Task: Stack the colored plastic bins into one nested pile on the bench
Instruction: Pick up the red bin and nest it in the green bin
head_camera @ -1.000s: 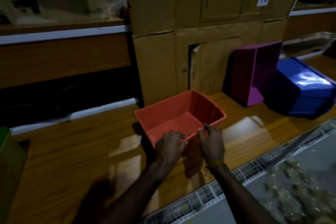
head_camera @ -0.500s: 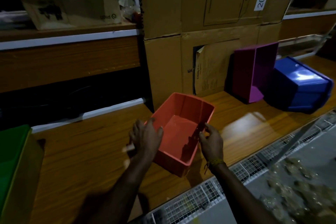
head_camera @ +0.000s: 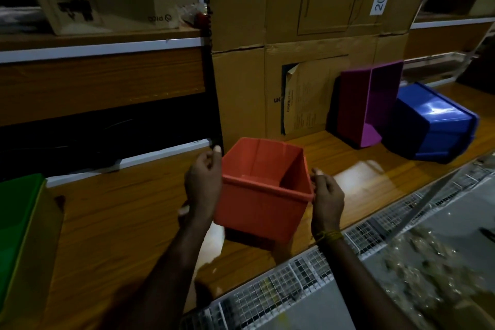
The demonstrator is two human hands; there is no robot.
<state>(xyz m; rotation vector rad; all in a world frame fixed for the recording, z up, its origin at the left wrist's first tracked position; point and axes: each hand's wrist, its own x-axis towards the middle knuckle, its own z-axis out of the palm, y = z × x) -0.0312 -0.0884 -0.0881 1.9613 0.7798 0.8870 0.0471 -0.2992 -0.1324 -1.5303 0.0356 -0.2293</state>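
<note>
Red bin (head_camera: 263,203) between left hand (head_camera: 202,185) – right hand (head_camera: 327,199), gripped.

Dim light is glinting off a wooden bench (head_camera: 112,222) that is running left to right, with stacked cardboard boxes (head_camera: 308,35) standing at its far side, a wooden shelf (head_camera: 101,43) sitting far left, and wire mesh (head_camera: 281,292) lining its near edge.

Bare bench (head_camera: 120,222) left, green bin (head_camera: 24,225) beyond, purple bin (head_camera: 367,104), blue bin (head_camera: 434,123) right
</note>
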